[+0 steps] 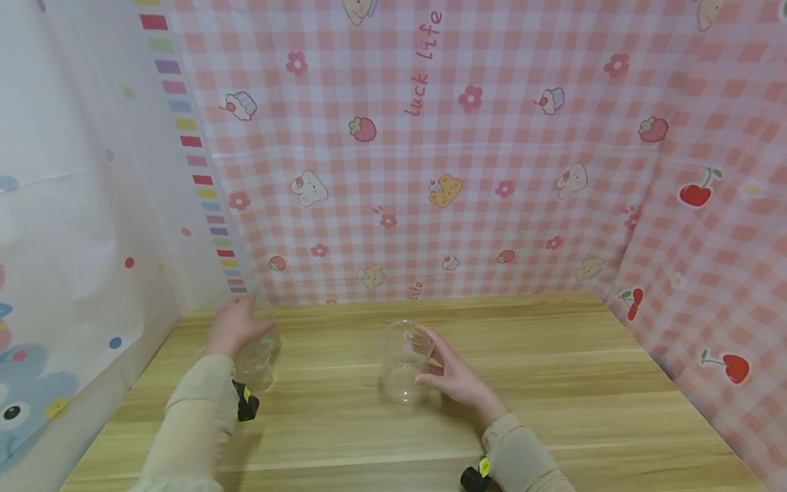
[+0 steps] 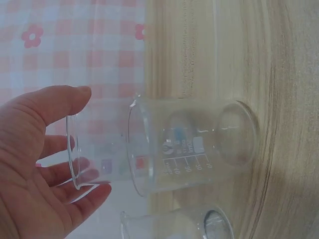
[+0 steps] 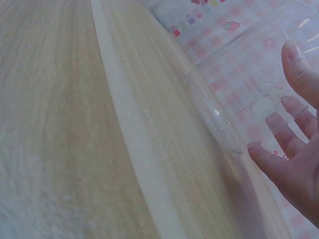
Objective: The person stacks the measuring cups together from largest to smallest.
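Observation:
My left hand (image 1: pixel 233 326) is at the back left of the table, its thumb and fingers round the rim of a small clear glass beaker (image 2: pixel 102 134). The far end of that glass overlaps the mouth of a beaker with white graduation marks (image 2: pixel 192 154), which stands on the table. Beside it, another small glass beaker (image 2: pixel 174 224) shows partly at the lower edge of the left wrist view. Near the table's middle stands a larger clear beaker (image 1: pixel 402 365), upright. My right hand (image 1: pixel 458 376) holds it from the right, thumb on the near side and fingers behind the glass.
The wooden table (image 1: pixel 344 437) reaches back to a pink checked cloth (image 1: pixel 399 164) with printed cartoons. A white printed cloth (image 1: pixel 80 205) hangs on the left side, and more pink checked cloth hangs on the right.

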`<state>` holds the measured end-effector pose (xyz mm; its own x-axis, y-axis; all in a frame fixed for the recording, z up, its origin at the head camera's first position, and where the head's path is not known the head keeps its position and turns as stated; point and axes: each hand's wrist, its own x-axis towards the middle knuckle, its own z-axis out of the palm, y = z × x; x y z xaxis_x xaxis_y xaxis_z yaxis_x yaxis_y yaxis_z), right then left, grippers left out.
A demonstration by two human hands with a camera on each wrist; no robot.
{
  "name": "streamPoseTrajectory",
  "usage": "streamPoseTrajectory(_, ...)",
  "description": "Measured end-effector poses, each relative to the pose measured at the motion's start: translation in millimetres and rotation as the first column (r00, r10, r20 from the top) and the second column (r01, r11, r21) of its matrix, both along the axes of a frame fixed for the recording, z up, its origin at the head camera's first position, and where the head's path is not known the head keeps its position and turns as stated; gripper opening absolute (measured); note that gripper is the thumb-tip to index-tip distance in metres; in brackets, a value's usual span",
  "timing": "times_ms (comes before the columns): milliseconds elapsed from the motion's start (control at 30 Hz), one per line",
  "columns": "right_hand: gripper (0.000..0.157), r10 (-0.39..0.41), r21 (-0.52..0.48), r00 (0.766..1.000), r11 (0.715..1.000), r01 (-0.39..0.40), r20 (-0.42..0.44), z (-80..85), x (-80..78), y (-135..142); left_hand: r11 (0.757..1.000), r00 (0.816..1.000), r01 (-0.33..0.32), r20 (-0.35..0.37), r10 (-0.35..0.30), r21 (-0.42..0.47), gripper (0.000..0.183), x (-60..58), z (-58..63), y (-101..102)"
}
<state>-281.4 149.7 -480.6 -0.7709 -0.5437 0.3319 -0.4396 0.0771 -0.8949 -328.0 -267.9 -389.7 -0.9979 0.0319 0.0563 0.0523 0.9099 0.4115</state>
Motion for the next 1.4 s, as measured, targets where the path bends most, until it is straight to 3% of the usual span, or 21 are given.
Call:
streamPoseTrajectory(500, 0.087, -0.02, 0.021, 1.0, 1.0, 0.021, -0.005, -1.3, -0.2, 1, 0.999, 0.999, 0.026, 0.033, -0.025, -0.047, 0.075, 3.4, 11.8, 11)
streamPoseTrajectory(733, 0.088, -0.03, 0.023, 0.999, 0.999, 0.029, 0.017, -0.7, 0.4, 0, 0.994, 0.997, 0.081, 0.007, -0.081, -0.074, 0.076, 5.0, 12.7, 23)
streamPoseTrajectory(1400, 0.088, -0.026, 0.013, 1.0, 1.0, 0.026, 0.012, 0.2, 1.3, 1, 0.977, 0.983, 0.162, -0.07, -0.173, -0.14, 0.07, 10.8, 12.6, 44)
